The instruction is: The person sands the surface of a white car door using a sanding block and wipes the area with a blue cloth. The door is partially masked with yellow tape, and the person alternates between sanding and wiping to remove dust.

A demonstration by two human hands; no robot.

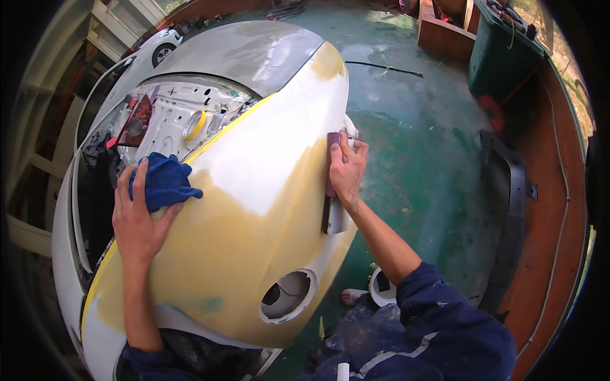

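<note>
My left hand (140, 219) grips a bunched blue cloth (164, 183) at the upper edge of the car body panel (235, 254). The panel is white and tan with what looks like filler, and a round opening (289, 296) is cut in its lower part. Yellow tape (222, 135) runs along its edge. My right hand (348, 166) is closed around a long sanding block with a purple face (332, 162), laid lengthwise against the panel's right side. A dark, shiny strip (332, 216) shows just below the block; whether it belongs to it I cannot tell.
In the car's recess lie a roll of yellow tape (194, 126) and a red lamp (136, 122). A white bucket (381, 289) stands by my foot. A black bumper-like part (508, 216) leans along the right wall, below a green bin (502, 57). A black strip (384, 66) lies on the floor.
</note>
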